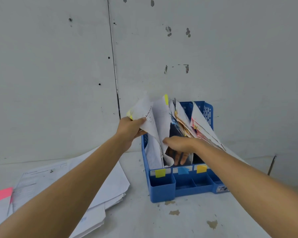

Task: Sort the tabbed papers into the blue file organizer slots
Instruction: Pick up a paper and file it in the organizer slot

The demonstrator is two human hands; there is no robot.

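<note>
While gripped by left hand [130,127], creased sheet [145,111] curls.

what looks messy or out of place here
The pink-tabbed papers in the right slot of the blue file organizer are crumpled and lean out past its wall. The loose paper stack at left lies fanned and uneven.

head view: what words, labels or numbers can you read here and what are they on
No text reads clearly.
Print on the yellow-tabbed sheet in the left hand: blurred.
Print on the paper stack on the table: too small.
White labels and sticker on the blue organizer: blurred.
</note>
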